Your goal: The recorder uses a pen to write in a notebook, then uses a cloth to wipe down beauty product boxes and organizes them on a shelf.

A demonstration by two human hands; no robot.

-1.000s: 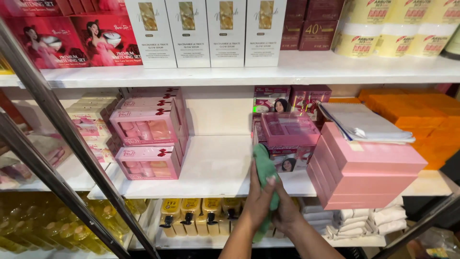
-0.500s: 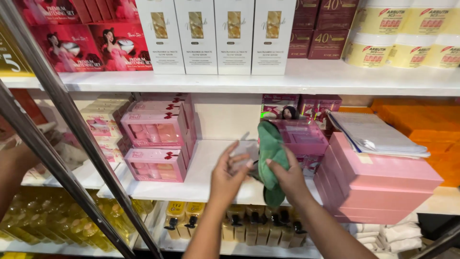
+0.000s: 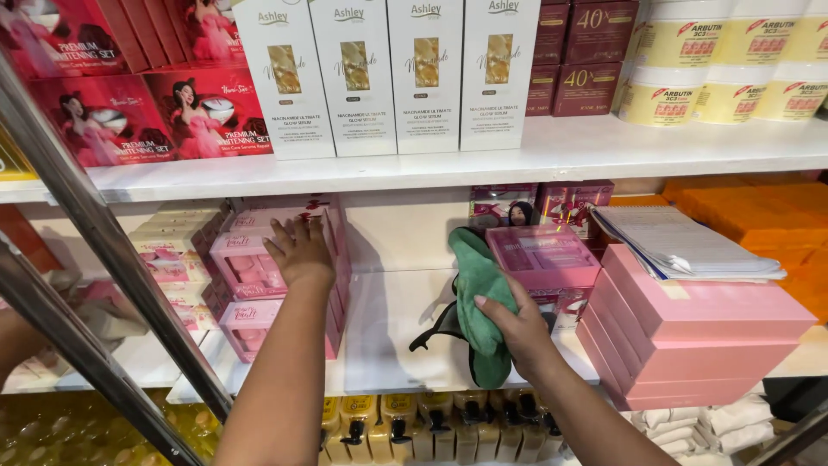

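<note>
My left hand [image 3: 300, 250] lies flat, fingers spread, on stacked pink boxes [image 3: 259, 267]; my right hand [image 3: 517, 328] pinches a green cloth [image 3: 479, 293], pink box [image 3: 543, 255] just beyond my fingertips.

Bright even light, soft shadows, sharp

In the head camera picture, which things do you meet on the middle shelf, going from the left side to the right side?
Stack of pink gift boxes with the left hand on it → green cloth held by the right hand → pink box with clear lid → stack of plain pink boxes with papers on top → orange packs.
</note>
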